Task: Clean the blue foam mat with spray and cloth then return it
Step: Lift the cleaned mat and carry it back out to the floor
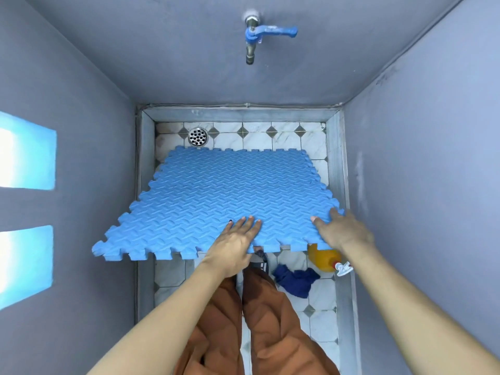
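Tiled wash bay, grey walls, tap (pixel 253 36) at far end. Blue foam mat (pixel 216 201) tilted: far edge down by the drain (pixel 198 136), near edge up in both my hands. Left hand (pixel 235 242) and right hand (pixel 342 230) fingers spread flat on top; thumbs hidden, probably under the edge. Spray bottle (pixel 323 257) and cloth (pixel 296 281) on floor below near edge, untouched. Mat looks dry, so prob cleaning not started.

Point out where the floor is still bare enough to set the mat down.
Bare tile shows behind the mat, between the drain and the right curb. Near the feet it is crowded: cloth and bottle lie under the right hand.
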A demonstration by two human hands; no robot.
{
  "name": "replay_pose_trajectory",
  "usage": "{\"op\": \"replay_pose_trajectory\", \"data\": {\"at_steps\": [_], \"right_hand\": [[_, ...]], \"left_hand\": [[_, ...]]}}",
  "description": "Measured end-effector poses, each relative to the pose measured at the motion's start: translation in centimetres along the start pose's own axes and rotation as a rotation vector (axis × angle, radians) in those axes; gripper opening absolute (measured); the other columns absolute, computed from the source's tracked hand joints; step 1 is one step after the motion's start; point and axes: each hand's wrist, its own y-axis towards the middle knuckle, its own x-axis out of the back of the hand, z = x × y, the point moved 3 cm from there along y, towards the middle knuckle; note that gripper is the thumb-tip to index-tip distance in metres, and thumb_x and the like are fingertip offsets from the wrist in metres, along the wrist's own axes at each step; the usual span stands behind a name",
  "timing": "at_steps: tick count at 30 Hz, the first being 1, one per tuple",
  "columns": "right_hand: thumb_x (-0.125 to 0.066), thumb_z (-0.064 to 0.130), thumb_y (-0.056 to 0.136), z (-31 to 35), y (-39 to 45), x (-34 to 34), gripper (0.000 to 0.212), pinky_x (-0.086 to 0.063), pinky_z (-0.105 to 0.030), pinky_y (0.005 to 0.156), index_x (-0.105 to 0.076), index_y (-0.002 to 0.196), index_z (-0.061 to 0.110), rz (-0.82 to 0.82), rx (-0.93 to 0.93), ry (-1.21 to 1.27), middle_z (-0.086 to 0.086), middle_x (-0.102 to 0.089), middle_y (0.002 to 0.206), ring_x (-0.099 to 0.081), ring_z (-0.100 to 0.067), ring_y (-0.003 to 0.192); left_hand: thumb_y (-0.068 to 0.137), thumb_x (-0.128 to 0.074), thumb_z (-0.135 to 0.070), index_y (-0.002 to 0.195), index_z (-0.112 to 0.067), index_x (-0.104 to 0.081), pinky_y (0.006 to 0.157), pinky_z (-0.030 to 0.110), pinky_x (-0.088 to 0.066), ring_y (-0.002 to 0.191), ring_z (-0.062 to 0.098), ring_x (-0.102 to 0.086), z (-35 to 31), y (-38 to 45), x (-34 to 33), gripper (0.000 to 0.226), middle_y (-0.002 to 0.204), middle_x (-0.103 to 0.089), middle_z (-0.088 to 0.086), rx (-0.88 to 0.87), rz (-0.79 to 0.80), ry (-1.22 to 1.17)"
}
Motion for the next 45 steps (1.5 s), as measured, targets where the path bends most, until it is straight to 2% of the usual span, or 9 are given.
{"op": "replay_pose_trajectory", "data": {"at_steps": [7,13,18,21,26,29,33,37,45], "right_hand": [[-0.017,0.065,0.084,0.7,-2.0,1.6,0.076,-0.031,-0.046,0.098,-0.047,0.138,0.021,-0.124,0.016,-0.049,-0.013,-0.049,0.139,-0.045,-0.036,0.125],[-0.033,0.075,0.079,1.6,-7.2,6.0,0.086,-0.036,-0.048,0.108,-0.015,0.153,0.036,0.039,-0.062,0.081,-0.015,-0.031,0.152,-0.037,-0.038,0.135],[-0.042,0.072,0.078,2.8,-13.1,3.6,0.074,-0.048,-0.033,0.091,-0.060,0.126,0.019,0.120,-0.071,0.149,-0.008,-0.063,0.125,-0.059,-0.029,0.113],[-0.048,0.061,0.079,3.5,-16.0,5.0,0.058,-0.049,-0.031,0.084,-0.064,0.115,0.017,0.027,-0.051,0.181,-0.008,-0.064,0.121,-0.061,-0.028,0.107],[-0.049,0.054,0.085,4.1,-19.9,9.6,0.060,-0.045,-0.033,0.093,-0.055,0.131,0.016,-0.111,0.000,0.059,-0.009,-0.058,0.133,-0.057,-0.028,0.118],[-0.043,0.055,0.088,4.3,-20.6,13.1,0.059,-0.039,-0.034,0.095,-0.055,0.130,0.015,-0.202,0.091,-0.051,-0.009,-0.060,0.132,-0.055,-0.027,0.118],[-0.031,0.069,0.078,4.5,-21.7,15.0,0.077,-0.037,-0.038,0.097,-0.057,0.131,0.019,-0.268,0.244,-0.154,-0.009,-0.060,0.132,-0.052,-0.029,0.121],[-0.022,0.078,0.072,4.3,-22.9,16.0,0.087,-0.039,-0.040,0.091,-0.056,0.131,0.023,-0.361,0.371,-0.286,-0.013,-0.061,0.127,-0.051,-0.032,0.117],[-0.037,0.076,0.083,7.6,-30.0,14.9,0.075,-0.042,-0.039,0.091,-0.056,0.131,0.022,-0.453,0.611,-0.450,-0.010,-0.061,0.126,-0.042,-0.032,0.121]], "left_hand": [[0.098,-0.045,-0.018,0.153,-0.029,-0.012,0.119,0.030,-0.008,0.148,0.016,-0.011,-1.2,2.0,4.1,0.065,0.161,-0.012,-0.001,0.028,-0.010,0.075],[0.092,-0.041,0.004,0.150,-0.042,-0.016,0.117,0.029,-0.015,0.146,0.017,-0.018,-4.0,-3.0,9.9,0.078,0.158,-0.021,-0.009,0.029,-0.107,0.135],[0.092,-0.046,0.004,0.148,-0.039,-0.022,0.116,0.030,-0.018,0.143,0.018,-0.025,-3.2,-10.3,11.4,0.075,0.156,-0.027,-0.008,-0.017,-0.073,0.204],[0.089,-0.044,0.009,0.147,-0.037,-0.027,0.113,0.030,-0.024,0.140,0.017,-0.032,-3.0,-12.0,12.8,0.076,0.154,-0.032,-0.007,-0.005,-0.103,0.177],[0.088,-0.040,0.014,0.149,-0.032,-0.025,0.108,0.030,-0.031,0.138,0.019,-0.036,-5.4,-15.8,15.5,0.078,0.155,-0.032,-0.004,0.048,-0.163,0.154],[0.097,-0.036,0.002,0.151,-0.030,-0.024,0.107,0.031,-0.033,0.138,0.021,-0.036,-7.4,-16.7,17.0,0.063,0.155,-0.030,-0.003,0.113,-0.215,0.103],[0.091,-0.042,0.009,0.152,-0.024,-0.014,0.112,0.027,-0.025,0.143,0.020,-0.025,-8.5,-17.9,15.2,0.075,0.158,-0.023,-0.003,0.211,-0.271,0.061],[0.087,-0.039,0.016,0.154,-0.023,-0.006,0.116,0.035,-0.022,0.147,0.029,-0.008,-11.0,-19.6,13.0,0.084,0.161,-0.006,-0.002,0.334,-0.285,0.013],[0.082,-0.041,0.024,0.154,-0.028,-0.002,0.114,0.036,-0.026,0.146,0.027,-0.018,-13.5,-28.1,9.6,0.096,0.161,-0.005,-0.005,0.521,-0.372,-0.176]]}}
